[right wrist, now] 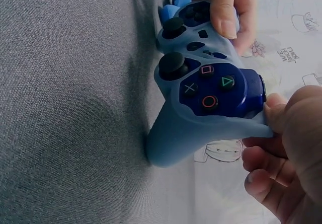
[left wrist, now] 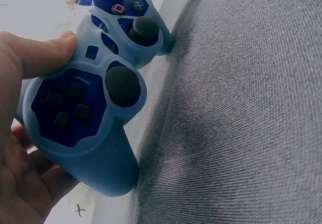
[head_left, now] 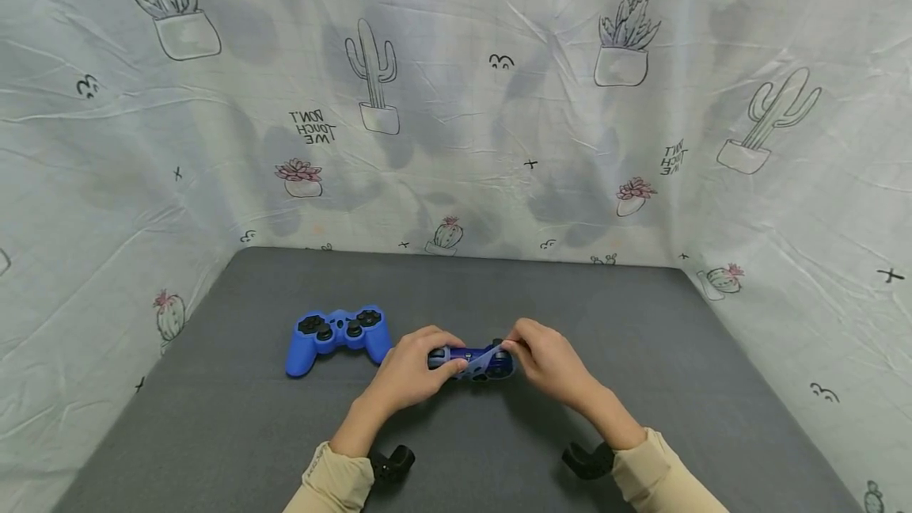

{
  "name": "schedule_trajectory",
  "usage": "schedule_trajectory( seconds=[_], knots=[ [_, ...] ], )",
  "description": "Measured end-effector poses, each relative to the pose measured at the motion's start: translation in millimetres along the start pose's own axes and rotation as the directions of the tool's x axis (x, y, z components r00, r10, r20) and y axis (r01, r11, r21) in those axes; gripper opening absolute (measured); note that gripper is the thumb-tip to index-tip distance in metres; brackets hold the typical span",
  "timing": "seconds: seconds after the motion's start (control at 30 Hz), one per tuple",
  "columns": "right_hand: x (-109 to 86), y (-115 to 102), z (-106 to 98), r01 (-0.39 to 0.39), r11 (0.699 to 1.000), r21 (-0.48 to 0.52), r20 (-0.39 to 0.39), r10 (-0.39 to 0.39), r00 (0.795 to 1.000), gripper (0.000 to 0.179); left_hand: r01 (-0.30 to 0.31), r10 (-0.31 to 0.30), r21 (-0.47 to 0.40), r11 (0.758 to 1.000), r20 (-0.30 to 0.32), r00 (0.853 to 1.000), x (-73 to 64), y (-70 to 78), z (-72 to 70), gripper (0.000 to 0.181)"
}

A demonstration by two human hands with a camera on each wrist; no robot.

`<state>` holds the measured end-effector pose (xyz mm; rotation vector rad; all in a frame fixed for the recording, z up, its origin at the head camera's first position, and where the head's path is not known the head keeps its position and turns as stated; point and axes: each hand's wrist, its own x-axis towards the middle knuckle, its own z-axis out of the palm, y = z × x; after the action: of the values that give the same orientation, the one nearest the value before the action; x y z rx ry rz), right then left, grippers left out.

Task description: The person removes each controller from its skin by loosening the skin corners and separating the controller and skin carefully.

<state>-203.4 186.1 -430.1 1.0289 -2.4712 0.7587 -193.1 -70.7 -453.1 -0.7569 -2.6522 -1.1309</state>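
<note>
A dark blue game controller (head_left: 465, 355) in a translucent pale blue silicone cover (right wrist: 176, 133) stands tilted on its grips on the grey cloth. My left hand (head_left: 413, 366) holds its left end, thumb on the front face and fingers behind, as the left wrist view shows. My right hand (head_left: 549, 361) pinches the cover's edge at the right shoulder and pulls it outward. There, in the right wrist view, the bare blue shell shows beside the triangle button. Over the left half, the cover lies around the direction buttons and stick (left wrist: 123, 85).
A second controller (head_left: 338, 335) in a bright blue cover lies face up to the left of my hands. White cloth (head_left: 456, 101) printed with cacti hangs round the back and sides of the grey surface (head_left: 470, 457). Black wrist devices (head_left: 590, 461) sit below both wrists.
</note>
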Motion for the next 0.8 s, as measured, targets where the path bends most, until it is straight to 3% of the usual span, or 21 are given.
schedule_trajectory(
  seconds=[0.43, 0.8],
  knots=[
    [-0.6, 8.3, 0.2, 0.018, 0.988, 0.15, 0.014, -0.02, 1.0, 0.015, 0.004, -0.004, -0.012, 1.0, -0.013, 1.0, -0.9, -0.7, 1.2, 0.023],
    [-1.0, 10.0, -4.0, 0.019, 0.985, 0.169, 0.035, -0.025, 0.999, 0.013, 0.006, -0.006, -0.008, 1.0, -0.018, 1.0, 0.5, -4.5, 2.3, 0.025]
  ],
)
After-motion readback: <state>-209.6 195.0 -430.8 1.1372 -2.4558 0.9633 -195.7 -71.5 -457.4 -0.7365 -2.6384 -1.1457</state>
